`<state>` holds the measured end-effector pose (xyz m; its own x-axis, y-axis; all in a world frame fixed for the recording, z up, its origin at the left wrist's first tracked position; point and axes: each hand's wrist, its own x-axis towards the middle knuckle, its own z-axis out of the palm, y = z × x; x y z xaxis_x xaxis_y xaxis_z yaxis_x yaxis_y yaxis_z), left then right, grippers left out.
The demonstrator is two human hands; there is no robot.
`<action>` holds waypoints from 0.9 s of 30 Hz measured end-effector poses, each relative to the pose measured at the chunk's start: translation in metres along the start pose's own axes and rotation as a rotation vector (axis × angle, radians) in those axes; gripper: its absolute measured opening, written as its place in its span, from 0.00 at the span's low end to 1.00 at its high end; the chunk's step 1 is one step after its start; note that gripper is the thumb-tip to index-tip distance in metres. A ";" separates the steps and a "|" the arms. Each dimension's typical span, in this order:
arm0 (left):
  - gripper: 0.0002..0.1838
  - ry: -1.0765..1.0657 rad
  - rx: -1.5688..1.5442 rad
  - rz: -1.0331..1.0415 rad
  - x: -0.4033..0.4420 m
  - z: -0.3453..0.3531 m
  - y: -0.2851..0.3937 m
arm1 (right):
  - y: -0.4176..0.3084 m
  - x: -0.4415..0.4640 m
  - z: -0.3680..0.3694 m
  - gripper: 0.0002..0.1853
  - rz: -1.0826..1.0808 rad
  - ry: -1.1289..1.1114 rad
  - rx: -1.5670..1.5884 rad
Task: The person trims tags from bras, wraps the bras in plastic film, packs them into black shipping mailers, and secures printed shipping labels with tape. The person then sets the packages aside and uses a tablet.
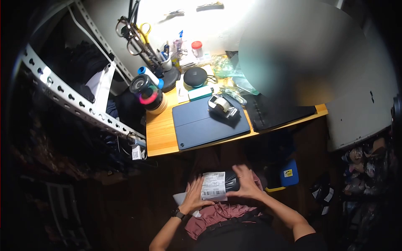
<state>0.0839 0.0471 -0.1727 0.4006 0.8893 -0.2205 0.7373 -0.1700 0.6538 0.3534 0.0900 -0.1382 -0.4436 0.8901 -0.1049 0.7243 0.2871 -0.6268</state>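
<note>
A black wrapped package point(231, 180) with a white printed label point(214, 184) rests over my lap, below the desk's front edge. My left hand point(193, 195), with a dark watch on its wrist, presses against the label's left side. Around the package's right end curves my right hand point(247, 183), thumb below and fingers above, slightly blurred. The package is held between both hands. A piece of white paper point(179, 198) sticks out beside my left hand.
The wooden desk point(158, 141) holds a dark blue folder point(192, 127), a tape dispenser point(222, 107), a black pouch point(272, 115) and a round black device point(195, 77). A metal shelf point(75, 100) stands left. A blue object point(289, 173) lies right of my lap.
</note>
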 end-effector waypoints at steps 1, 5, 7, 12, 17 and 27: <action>0.68 -0.010 0.005 0.015 -0.004 0.006 -0.002 | 0.003 -0.008 -0.001 0.56 0.145 0.240 0.151; 0.63 0.001 -0.081 0.055 -0.002 0.005 0.006 | 0.019 -0.020 -0.018 0.25 0.724 -0.100 0.998; 0.61 -0.111 -0.097 0.162 0.007 0.002 -0.006 | 0.035 -0.032 0.025 0.17 0.563 0.023 1.096; 0.45 -0.453 -0.020 0.096 0.038 -0.054 0.046 | 0.048 -0.060 -0.034 0.13 0.525 0.341 1.417; 0.33 -0.494 -0.195 0.187 0.063 -0.083 0.100 | 0.132 -0.160 -0.116 0.10 0.787 1.215 1.517; 0.17 -0.206 -0.499 0.225 0.046 -0.130 0.221 | 0.201 -0.259 -0.170 0.25 0.396 1.913 1.393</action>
<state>0.1947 0.1057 0.0558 0.6517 0.7454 -0.1405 0.2969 -0.0802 0.9516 0.7039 -0.0223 -0.1060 0.9269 0.2602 -0.2705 -0.3692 0.5015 -0.7825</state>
